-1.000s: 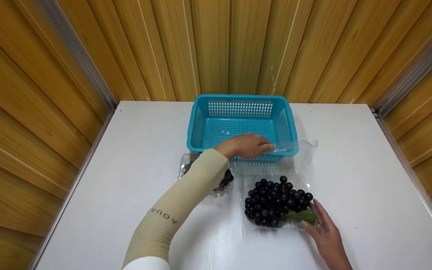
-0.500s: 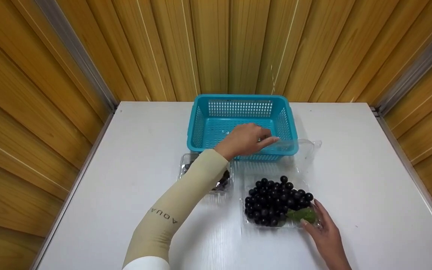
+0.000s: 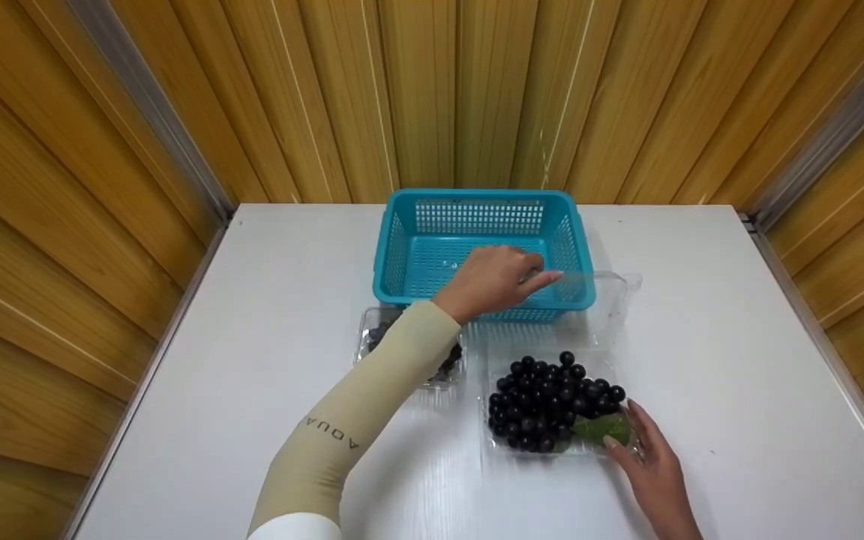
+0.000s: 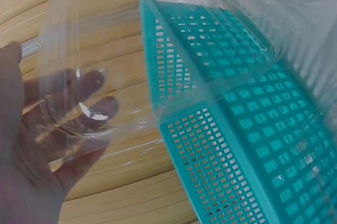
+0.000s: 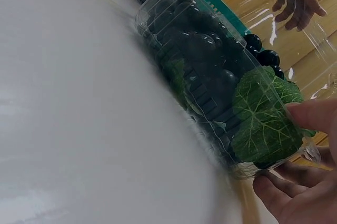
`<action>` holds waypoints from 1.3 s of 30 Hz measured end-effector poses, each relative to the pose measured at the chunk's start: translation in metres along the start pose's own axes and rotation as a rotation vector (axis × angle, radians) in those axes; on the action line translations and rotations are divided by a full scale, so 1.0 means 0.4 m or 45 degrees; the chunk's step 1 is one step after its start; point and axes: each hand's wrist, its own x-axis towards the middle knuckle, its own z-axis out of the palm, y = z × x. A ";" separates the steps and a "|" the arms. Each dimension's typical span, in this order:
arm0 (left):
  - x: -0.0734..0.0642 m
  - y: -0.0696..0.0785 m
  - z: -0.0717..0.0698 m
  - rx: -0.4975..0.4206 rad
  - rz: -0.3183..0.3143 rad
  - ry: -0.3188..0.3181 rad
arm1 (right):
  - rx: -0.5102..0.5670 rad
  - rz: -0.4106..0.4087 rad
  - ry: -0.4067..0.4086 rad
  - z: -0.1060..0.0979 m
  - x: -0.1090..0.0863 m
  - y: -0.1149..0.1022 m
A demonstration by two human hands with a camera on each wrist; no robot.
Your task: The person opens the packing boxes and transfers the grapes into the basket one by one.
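Note:
A clear plastic clamshell box point(image 3: 496, 448) holds a bunch of dark grapes point(image 3: 544, 397) with a green leaf point(image 5: 266, 113) at its right end. Its raised transparent lid point(image 3: 604, 311) leans back towards the blue basket. My left hand point(image 3: 496, 277) is above the basket's near side, by the lid's upper edge. Through the lid, the left wrist view shows that hand's loosely bent fingers point(image 4: 89, 113) behind the plastic; the thumb stands apart. At the box's near right corner, my right hand point(image 3: 657, 469) grips the box, thumb on the rim by the leaf and fingers lower down outside.
The blue perforated basket point(image 3: 383, 289) stands behind the boxes on the white table point(image 3: 267, 322). A second clear box point(image 3: 364, 341) of dark grapes sits left of the first, partly under my left sleeve point(image 3: 361, 409). Wood-look panels point(image 3: 492, 97) enclose the table's back and sides.
My left hand has risen slightly over the basket and turned, its thumb now pointing out to the right. The lid's upper edge has shifted slightly. My right hand stays on the box corner.

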 end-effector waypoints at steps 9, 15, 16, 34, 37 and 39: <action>-0.002 -0.002 0.007 0.069 -0.089 -0.124 | -0.041 -0.030 0.020 -0.001 -0.002 -0.005; -0.005 0.006 0.001 0.136 -0.083 -0.085 | -0.044 -0.086 0.024 -0.006 -0.003 -0.007; -0.006 0.009 0.000 0.146 -0.077 -0.077 | -0.042 -0.095 0.021 -0.006 -0.001 -0.007; -0.037 0.066 -0.010 0.222 0.152 0.133 | -0.051 -0.136 -0.003 -0.003 0.005 -0.012; -0.040 0.078 -0.011 0.204 0.162 0.103 | -0.071 -0.151 0.007 -0.003 0.007 -0.011; -0.043 0.085 -0.011 0.192 0.173 0.085 | -0.078 -0.154 0.004 -0.004 0.008 -0.012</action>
